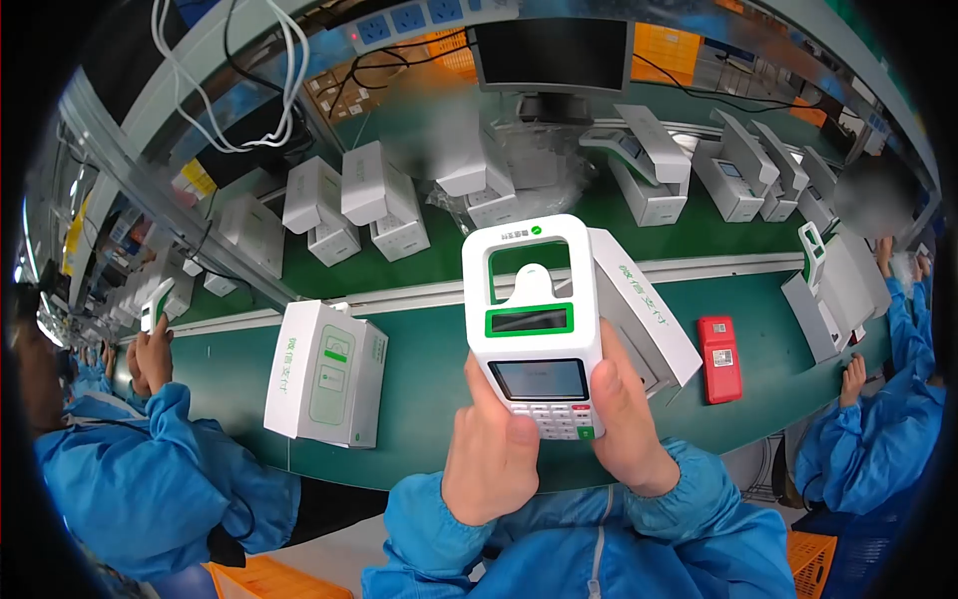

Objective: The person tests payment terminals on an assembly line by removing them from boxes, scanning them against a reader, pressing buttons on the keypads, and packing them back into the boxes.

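A white payment terminal (479, 344) with green trim, a small lit screen and a keypad is held up in front of me. My left hand (489, 454) is closed around its lower left side, the thumb near the keypad. My right hand (631, 419) grips the lower right side, its thumb along the edge by the screen. Behind the terminal an open white box (649, 304) with green print lies on the green bench, partly hidden. To the right of it is a red handheld device (720, 359). A closed white box (324, 374) stands to the left.
Several white boxes (384, 200) line the raised back shelf, some with lids up. A monitor (552, 60) stands behind them, below a power strip (429, 18). Co-workers in blue sleeves (160, 479) sit on both sides; the left one holds a similar terminal (156, 304).
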A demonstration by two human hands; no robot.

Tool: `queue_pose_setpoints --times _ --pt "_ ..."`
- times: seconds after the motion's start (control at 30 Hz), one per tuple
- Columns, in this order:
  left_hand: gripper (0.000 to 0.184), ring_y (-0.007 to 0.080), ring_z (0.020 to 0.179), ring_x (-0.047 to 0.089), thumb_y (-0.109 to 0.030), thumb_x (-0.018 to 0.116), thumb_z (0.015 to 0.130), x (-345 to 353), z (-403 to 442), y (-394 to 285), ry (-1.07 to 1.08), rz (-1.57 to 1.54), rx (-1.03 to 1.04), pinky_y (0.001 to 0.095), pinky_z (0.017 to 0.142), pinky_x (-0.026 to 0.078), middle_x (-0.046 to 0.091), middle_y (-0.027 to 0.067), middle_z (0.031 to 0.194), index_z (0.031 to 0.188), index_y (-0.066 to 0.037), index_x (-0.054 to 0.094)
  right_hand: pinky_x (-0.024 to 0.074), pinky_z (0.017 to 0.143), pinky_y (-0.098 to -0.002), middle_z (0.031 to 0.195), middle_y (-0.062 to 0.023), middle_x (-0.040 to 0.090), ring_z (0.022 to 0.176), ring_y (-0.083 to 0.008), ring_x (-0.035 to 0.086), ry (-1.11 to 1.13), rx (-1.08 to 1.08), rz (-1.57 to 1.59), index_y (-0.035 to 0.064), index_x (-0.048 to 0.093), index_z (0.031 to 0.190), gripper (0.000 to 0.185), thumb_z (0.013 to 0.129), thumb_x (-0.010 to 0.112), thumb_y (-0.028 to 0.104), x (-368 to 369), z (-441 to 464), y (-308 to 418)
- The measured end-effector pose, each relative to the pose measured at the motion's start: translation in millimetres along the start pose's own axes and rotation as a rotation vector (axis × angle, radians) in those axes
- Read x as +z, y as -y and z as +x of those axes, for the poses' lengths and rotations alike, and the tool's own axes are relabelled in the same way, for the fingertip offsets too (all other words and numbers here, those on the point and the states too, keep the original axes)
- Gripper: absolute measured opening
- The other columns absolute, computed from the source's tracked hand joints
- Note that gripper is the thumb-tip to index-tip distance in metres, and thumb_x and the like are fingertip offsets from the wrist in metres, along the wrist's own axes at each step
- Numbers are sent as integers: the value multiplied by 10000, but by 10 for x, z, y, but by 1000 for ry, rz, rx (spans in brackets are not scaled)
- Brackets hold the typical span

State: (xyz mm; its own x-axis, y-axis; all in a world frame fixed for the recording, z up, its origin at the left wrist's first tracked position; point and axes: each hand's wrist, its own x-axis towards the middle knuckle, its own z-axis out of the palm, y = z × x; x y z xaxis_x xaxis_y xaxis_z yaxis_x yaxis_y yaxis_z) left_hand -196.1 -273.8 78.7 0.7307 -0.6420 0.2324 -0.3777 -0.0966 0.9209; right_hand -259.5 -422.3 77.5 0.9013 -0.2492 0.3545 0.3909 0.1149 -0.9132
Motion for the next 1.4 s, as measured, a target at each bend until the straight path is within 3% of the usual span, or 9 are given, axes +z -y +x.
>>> queue_pose_setpoints --times 0.03,0.1,0.2,0.23,0.37,0.47,0.53,0.63,1.4 --pt "1063 406 936 747 -735 304 1030 -40 -32 -113 -15 11 5 515 803 568 679 331 1231 1597 122 36 511 1073 -386 1456 -170 565 1292 -252 612 -20 83 162 3 311 1595 701 1132 346 528 25 -23 52" --pt "1129 258 730 684 -826 270 979 -156 -96 -341 -38 -23 -71 389 658 534 719 274 1130 1644 46 2 507 1054 -363 1445 -161 549 1291 -241 589 -65 263 490 41 292 1607 659 1133 410 482 72 -112 188" --pt "1070 83 517 507 -827 258 995 -307 -29 -410 -134 -104 -37 232 500 404 723 141 877 1674 -24 61 573 1005 -556 1504 -238 543 1174 -465 676 -34 38 521 64 272 1617 758 1078 512 539 -248 -347 689" --pt "903 74 509 491 -701 272 1074 -331 57 -294 -168 -61 -14 239 488 389 665 83 764 1654 -15 179 559 1013 -535 1502 -235 540 1191 -444 663 -24 -60 504 51 292 1609 805 1029 567 537 -452 -430 864" --pt "489 85 524 486 -353 489 1098 -28 468 332 -168 78 -121 264 516 389 633 44 724 1485 -55 513 503 1044 -450 1493 -225 527 1257 -363 609 -340 -265 -3 0 371 1578 1003 834 789 528 -1919 -995 1305" --pt "351 150 564 529 -206 619 1027 390 652 819 -285 200 -101 350 559 419 620 50 723 1336 -41 617 461 1067 -386 1487 -217 517 1307 -302 569 -356 47 -678 -38 431 1555 1157 688 955 521 -2593 -1092 1312" --pt "286 60 601 452 -140 596 1046 588 653 994 -357 167 -58 268 548 351 552 2 733 1299 -10 620 415 1109 -356 1369 -130 563 1281 -289 570 -131 112 -1123 27 542 1457 954 602 932 193 -2419 -686 1234" --pt "190 37 599 388 -77 576 1033 622 630 985 -375 96 13 257 542 293 511 -21 732 1200 -10 637 445 1075 -443 1281 -135 550 1227 -390 538 95 274 -1469 60 629 1359 878 532 922 37 -2593 -710 998" --pt "100 23 591 362 -58 579 1030 861 674 1161 -294 16 -116 249 525 248 497 -49 679 1003 1 654 460 1060 -469 1304 -131 557 1213 -373 525 254 305 -1635 94 637 1377 856 576 937 61 -2932 -769 803"
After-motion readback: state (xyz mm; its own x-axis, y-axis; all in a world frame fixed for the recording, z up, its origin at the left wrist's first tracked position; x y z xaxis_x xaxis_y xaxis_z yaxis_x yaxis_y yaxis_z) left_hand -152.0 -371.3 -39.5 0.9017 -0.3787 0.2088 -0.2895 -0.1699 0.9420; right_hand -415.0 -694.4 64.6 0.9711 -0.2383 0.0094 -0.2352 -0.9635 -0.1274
